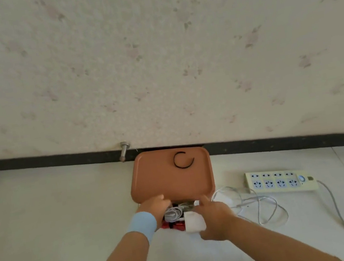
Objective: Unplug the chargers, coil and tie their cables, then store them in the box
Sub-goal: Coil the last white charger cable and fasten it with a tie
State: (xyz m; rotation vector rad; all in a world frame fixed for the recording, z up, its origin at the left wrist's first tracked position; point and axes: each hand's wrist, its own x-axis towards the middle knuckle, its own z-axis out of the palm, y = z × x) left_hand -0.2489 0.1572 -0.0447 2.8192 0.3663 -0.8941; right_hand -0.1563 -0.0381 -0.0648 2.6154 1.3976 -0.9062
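A small red box (173, 226) sits on the floor in front of the orange tray (170, 180), mostly hidden by my hands. My left hand (156, 207), with a blue wristband, reaches into the box with its fingers curled over a coiled white cable (173, 214). At the box's right side my right hand (214, 216) grips a white charger brick (193, 221), the thumb pointing toward the tray. A second white cable (259, 206) lies loose on the floor to the right. One black cable tie (183, 161) lies curled on the tray.
A cream power strip (280, 180) with nothing plugged in lies on the floor at the right, its grey cord (342, 216) trailing toward me. The tray leans near the dark baseboard (281, 141). A metal door stop (124, 150) sticks out at the wall's foot.
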